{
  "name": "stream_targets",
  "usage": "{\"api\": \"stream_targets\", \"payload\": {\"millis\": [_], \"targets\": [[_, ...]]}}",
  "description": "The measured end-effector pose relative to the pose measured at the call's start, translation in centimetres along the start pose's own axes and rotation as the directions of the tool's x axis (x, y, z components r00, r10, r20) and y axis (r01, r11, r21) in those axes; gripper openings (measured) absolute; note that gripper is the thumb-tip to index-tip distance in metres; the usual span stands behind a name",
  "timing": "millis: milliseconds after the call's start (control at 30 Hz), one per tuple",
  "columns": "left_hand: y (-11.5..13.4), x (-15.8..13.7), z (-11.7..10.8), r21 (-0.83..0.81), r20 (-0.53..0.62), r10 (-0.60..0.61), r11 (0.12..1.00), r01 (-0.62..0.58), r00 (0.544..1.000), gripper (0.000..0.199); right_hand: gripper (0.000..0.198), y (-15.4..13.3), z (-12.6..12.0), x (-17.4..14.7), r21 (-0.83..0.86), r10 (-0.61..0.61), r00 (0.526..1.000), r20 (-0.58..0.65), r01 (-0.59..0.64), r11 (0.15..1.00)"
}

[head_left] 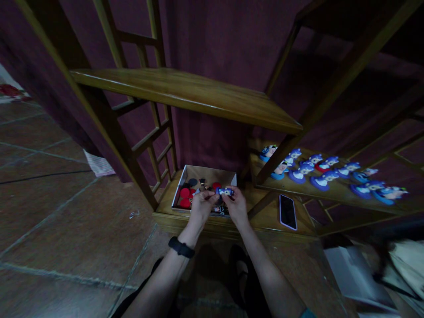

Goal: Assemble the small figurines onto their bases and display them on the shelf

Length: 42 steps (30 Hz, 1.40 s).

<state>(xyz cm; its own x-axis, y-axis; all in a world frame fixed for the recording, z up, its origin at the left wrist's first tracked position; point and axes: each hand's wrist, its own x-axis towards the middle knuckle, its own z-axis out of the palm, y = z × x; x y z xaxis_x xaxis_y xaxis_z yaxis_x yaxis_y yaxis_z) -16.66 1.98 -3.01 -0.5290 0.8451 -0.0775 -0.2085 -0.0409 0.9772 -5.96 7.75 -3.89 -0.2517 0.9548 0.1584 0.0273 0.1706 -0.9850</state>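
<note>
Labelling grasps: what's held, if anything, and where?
A small figurine, held at opposite ends by the left hand and right hand; exact contact spots unclear.

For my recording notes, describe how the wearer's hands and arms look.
The left hand and right hand are ungloved, the forearms bare. A black band circles the left wrist. A teal patch shows along the right arm at the picture's bottom edge; whether it is a sleeve, I cannot tell.

the light is dim and cool, with a faint sheen along the wooden shelf (pixel 185 90). the curtain (pixel 212 53) falls into shadow, almost black at upper right. darkness pools on the floor (pixel 66 221) at bottom centre. wide-angle stretch slants the posts; lower right smears, and the small figurine (pixel 225 191) looks soft.
</note>
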Motion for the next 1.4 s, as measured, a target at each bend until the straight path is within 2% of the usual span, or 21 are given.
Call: {"api": "stream_targets", "payload": {"millis": [67,133,233,367,500,567,733,967,1100,1167,1233,1333,1400], "targets": [[0.2,0.0,-0.2,-0.061,0.044,-0.037,0.997,0.04,0.998,0.021,0.028,-0.2,-0.3,0.1,-0.041,-0.024,0.999,0.022,0.025,0.999],[0.6,-0.1,-0.2,-0.054,0.067,-0.026,0.998,0.03,0.997,0.021,0.028,-0.3,-0.5,0.1,-0.052,-0.031,0.999,0.033,0.033,0.998],[1.0,-0.4,0.0,0.095,0.059,0.09,0.991,-0.095,0.994,0.017,0.029,-0.5,-0.4,0.0,-0.013,-0.01,1.0,0.017,0.01,1.0],[1.2,-1.0,0.6,0.329,0.019,0.271,0.907,-0.262,0.962,0.01,0.032,-0.5,0.0,-0.4,0.087,0.041,0.998,-0.053,-0.036,0.996],[0.9,-1.3,1.0,0.42,-0.002,0.346,0.852,-0.313,0.938,0.011,0.03,-0.5,0.1,-0.6,0.116,0.075,0.995,-0.071,-0.067,0.991],[0.7,-1.1,1.0,0.379,-0.012,0.315,0.88,-0.287,0.949,0.011,0.031,-0.4,0.0,-0.6,0.098,0.061,0.995,-0.075,-0.054,0.994],[0.2,-0.4,0.5,0.133,0.011,0.135,0.982,-0.136,0.991,0.014,0.03,0.1,-0.1,-0.5,-0.002,-0.009,0.999,-0.038,0.008,1.0],[0.8,-0.3,-0.1,-0.067,0.037,-0.036,0.997,0.039,0.999,0.028,0.03,-0.4,-0.1,0.1,-0.027,-0.026,0.999,0.032,0.027,0.999],[0.4,0.0,-0.3,-0.118,0.004,-0.037,0.992,0.037,0.999,0.03,0.029,-0.5,-0.5,0.1,-0.056,-0.043,0.991,0.123,0.05,0.997],[-0.1,0.3,-0.4,-0.082,-0.015,0.003,0.997,-0.004,1.0,0.027,0.028,-0.3,-0.7,0.1,-0.08,-0.036,0.989,0.141,0.048,0.996],[-0.5,0.5,-0.4,0.038,-0.041,0.081,0.996,-0.08,0.996,0.022,0.028,0.1,-0.8,0.1,-0.083,-0.007,0.991,0.131,0.019,0.996],[-0.8,0.4,-0.3,0.262,-0.04,0.24,0.939,-0.221,0.97,0.016,0.028,0.7,-1.0,0.2,-0.071,0.033,0.991,0.127,-0.024,0.997],[-0.6,0.0,-0.2,0.353,-0.004,0.309,0.89,-0.288,0.951,0.018,0.028,1.0,-1.1,0.3,-0.073,0.025,0.99,0.138,-0.015,0.997]]}}
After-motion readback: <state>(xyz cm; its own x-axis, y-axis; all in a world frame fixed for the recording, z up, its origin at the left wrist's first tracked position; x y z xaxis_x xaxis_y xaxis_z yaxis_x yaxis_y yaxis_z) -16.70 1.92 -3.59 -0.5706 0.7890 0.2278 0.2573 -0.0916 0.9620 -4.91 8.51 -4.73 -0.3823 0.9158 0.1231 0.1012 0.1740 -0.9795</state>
